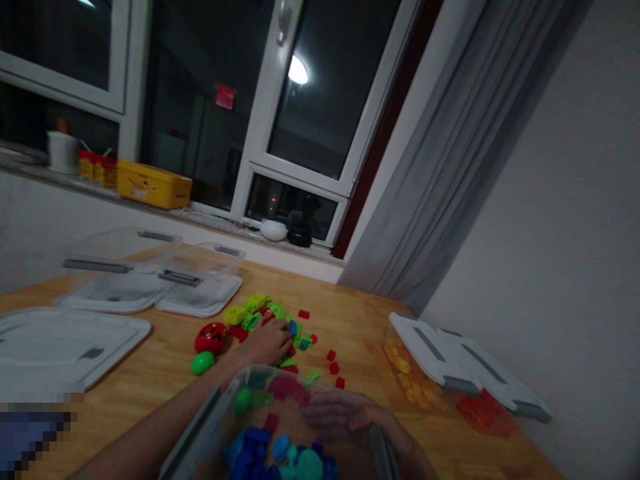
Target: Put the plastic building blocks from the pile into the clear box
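1. My left hand [267, 341] reaches out over the wooden tabletop [150, 380] and rests on the pile of bricks [270, 313], a loose heap of green, yellow, red and blue pieces; the fingers curl down into the pile, but whether that grip has closed on a piece I cannot tell, the fingertips being lost among the bricks
2. My right hand [345, 417] lies against the far side of the clear bin [280, 427] just in front of me, seen blurred through its wall; the fingers are spread flat along the plastic, a grip that is pressing the bin rather than wrapping it, and I cannot tell more
3. The clear bin holds blue and teal pieces [280, 460] at the bottom, with a few red and green ones higher up
4. A red ball [211, 337] and a green egg [202, 363] sit just left of my left wrist, close together; small red bricks [334, 367] lie scattered to the right of the pile
5. Flat white lids [65, 340] and empty clear tubs [150, 267] stand on the left; on the right two lidded bins [450, 373] hold orange and red pieces
6. A yellow box [153, 185] sits on the windowsill [220, 220] beyond
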A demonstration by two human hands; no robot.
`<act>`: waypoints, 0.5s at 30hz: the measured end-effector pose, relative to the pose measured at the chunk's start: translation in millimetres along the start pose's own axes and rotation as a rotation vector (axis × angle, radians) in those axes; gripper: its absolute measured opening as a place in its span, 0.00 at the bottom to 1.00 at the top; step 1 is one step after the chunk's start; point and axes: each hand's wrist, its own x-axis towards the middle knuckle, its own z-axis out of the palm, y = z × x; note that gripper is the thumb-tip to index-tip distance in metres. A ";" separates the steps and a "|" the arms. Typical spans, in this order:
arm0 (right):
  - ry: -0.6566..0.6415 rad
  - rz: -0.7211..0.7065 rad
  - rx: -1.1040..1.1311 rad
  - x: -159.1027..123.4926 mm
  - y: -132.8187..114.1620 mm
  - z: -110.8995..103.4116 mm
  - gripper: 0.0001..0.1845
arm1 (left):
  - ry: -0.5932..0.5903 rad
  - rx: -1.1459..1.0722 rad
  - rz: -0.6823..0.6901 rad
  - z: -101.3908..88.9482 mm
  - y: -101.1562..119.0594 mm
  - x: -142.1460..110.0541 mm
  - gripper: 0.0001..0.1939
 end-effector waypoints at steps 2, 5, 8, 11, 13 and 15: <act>0.000 0.001 -0.008 -0.3 -1.3 1.3 0.38 | -0.003 -0.006 0.005 -0.9 0.4 0.2 0.17; -0.002 -0.012 0.000 -0.3 -1.0 1.5 0.38 | -0.009 -0.014 0.012 -2.1 1.1 1.0 0.16; -0.004 -0.019 -0.005 -0.2 0.7 0.1 0.37 | -0.015 -0.020 0.014 -2.7 1.9 2.0 0.17; -0.004 -0.017 -0.011 0.0 3.1 -3.1 0.37 | -0.026 -0.028 0.011 -2.7 2.3 2.3 0.18; -0.013 -0.018 -0.011 1.1 5.7 -7.4 0.38 | -0.036 -0.035 0.009 -3.2 2.2 2.3 0.18; -0.030 -0.009 -0.001 3.3 9.4 -13.7 0.39 | -0.045 -0.042 0.011 -4.6 1.8 2.8 0.17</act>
